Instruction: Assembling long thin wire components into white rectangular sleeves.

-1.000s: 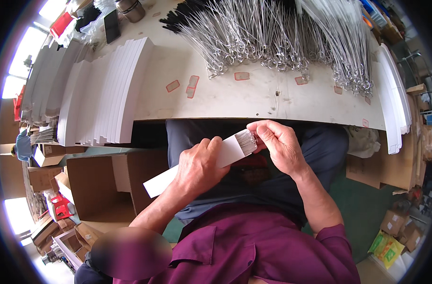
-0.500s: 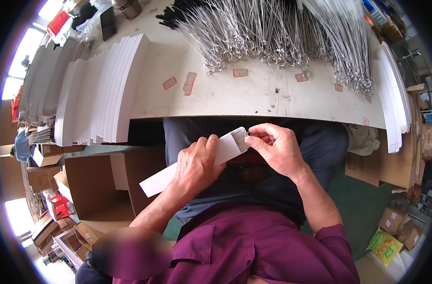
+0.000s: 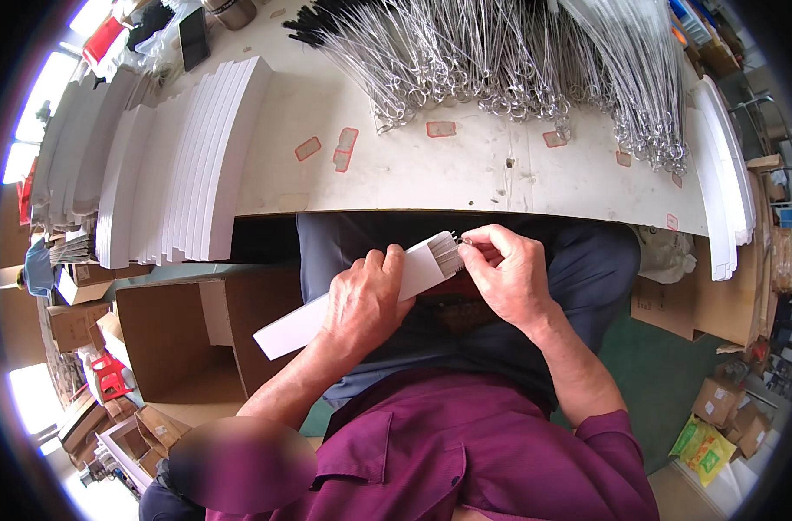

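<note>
A long, narrow white box slants over my lap, its open end up and to the right. My left hand wraps round it near that end. Several thin metal wire rods show in the opening. My right hand is closed in a pinch just beyond the mouth, on a small metal wire loop. How far that loop's rod reaches into the box is hidden. On the table lies a big heap of wire rods with looped ends; some at its left have black, brush-like far ends.
White boxes stand in a row on the table's left, with more white boxes at the right edge. An open brown carton sits left of my legs. A dark phone and a metal cup are at the far left.
My right fingertips have shifted slightly right, away from the box mouth, and the rods in the opening show more clearly. My left hand keeps its hold on the box.
</note>
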{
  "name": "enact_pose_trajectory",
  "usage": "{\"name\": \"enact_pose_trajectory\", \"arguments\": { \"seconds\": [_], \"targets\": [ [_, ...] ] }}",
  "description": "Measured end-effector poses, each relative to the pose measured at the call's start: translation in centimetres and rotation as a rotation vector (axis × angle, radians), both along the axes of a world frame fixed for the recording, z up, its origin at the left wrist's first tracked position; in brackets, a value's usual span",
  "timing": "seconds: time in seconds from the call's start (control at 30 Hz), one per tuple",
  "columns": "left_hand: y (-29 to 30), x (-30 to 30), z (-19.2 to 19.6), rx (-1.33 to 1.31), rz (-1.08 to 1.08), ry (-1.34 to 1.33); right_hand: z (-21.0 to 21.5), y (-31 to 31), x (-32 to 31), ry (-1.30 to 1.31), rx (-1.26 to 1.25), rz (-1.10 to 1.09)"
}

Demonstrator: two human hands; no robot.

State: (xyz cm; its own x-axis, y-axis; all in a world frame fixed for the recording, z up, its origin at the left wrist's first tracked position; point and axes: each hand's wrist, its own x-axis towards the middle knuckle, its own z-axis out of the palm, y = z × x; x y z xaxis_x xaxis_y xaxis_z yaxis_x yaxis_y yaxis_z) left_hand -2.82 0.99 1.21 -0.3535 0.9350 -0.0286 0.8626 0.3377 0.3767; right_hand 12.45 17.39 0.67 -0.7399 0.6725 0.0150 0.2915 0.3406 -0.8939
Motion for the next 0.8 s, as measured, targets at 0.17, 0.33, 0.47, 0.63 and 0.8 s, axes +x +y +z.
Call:
{"name": "enact_pose_trajectory", "arguments": {
  "seconds": [0.17,0.33,0.47,0.63,0.8],
  "targets": [
    [0.0,0.0,-0.1,0.016,-0.004,0.003,0.1,0.3,-0.1,0.1,-0.231,-0.046],
    [-0.1,-0.1,0.3,0.019,-0.03,0.0,0.3,0.3,-0.3,0.118,-0.5,-0.037],
    [0.0,0.0,0.1,0.053,-0.028,-0.019,-1.7,-0.9,-0.3,0.172,-0.338,-0.034],
    [-0.1,0.5,-0.5,0.15,-0.015,-0.034,-2.1,-1.9,-0.9,0.306,-0.77,-0.146],
    [-0.3,0.7,-0.8,0.14,-0.002,-0.055,-2.4,-2.3,-0.6,0.189,-0.536,-0.047]
  ]
}}
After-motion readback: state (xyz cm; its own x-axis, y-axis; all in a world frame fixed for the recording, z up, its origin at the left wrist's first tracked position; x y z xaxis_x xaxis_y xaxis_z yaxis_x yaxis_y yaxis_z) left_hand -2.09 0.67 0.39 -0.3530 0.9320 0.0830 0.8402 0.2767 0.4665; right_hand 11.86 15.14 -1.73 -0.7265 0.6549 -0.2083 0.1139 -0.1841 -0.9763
